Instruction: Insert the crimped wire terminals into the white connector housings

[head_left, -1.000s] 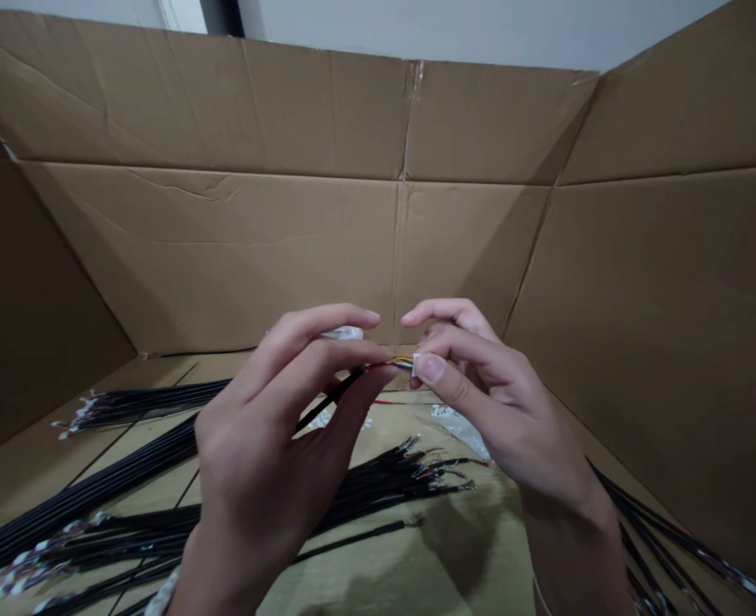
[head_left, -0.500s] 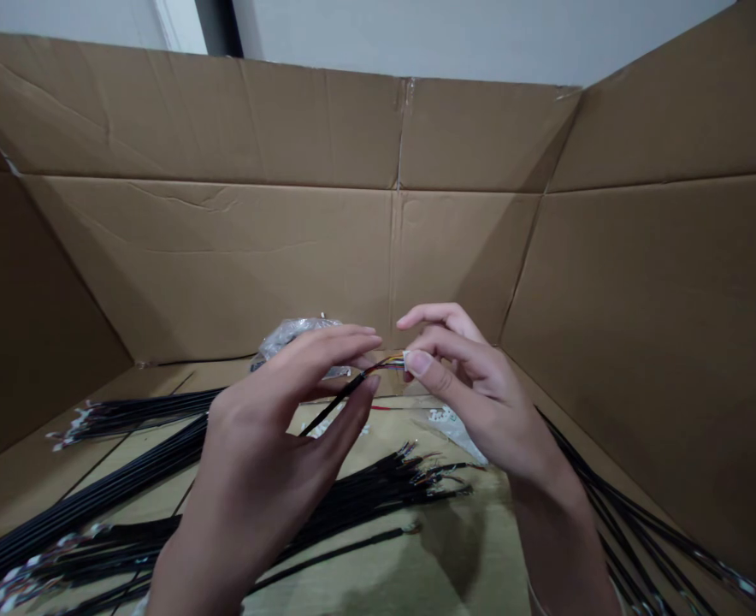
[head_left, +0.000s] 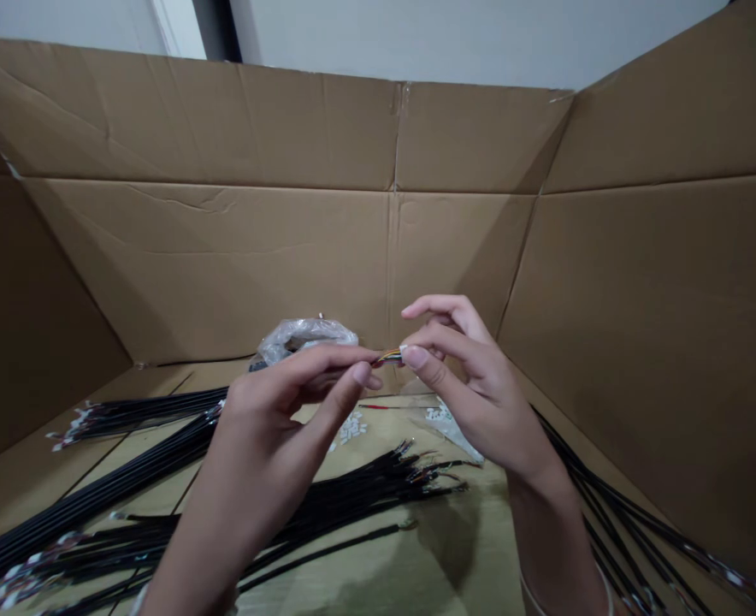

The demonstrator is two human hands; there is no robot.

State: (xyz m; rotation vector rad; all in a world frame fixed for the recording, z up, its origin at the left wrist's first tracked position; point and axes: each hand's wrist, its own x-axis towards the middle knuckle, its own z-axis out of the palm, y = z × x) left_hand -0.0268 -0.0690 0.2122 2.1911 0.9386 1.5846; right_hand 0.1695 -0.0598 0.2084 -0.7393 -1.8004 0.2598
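Note:
My left hand (head_left: 268, 419) and my right hand (head_left: 474, 385) meet in the middle of the view. Between their fingertips runs a short lead of thin coloured wires (head_left: 389, 357). My left thumb and fingers pinch the lead, and the black cable behind it is hidden by that hand. My right thumb and forefinger pinch the lead's end, where the small connector is mostly hidden by the fingertip. Bundles of black cables (head_left: 352, 496) with white-tipped ends lie below both hands.
A crumpled clear plastic bag (head_left: 304, 338) lies behind my left hand. Tall cardboard box walls (head_left: 211, 257) rise ahead and on both sides. More black cables (head_left: 634, 513) lie at lower right, near a small clear bag of white parts (head_left: 445, 423).
My left hand has moved lower and closer to my right, now covering the black cable. The plastic bag shows more fully. The view has tilted slightly.

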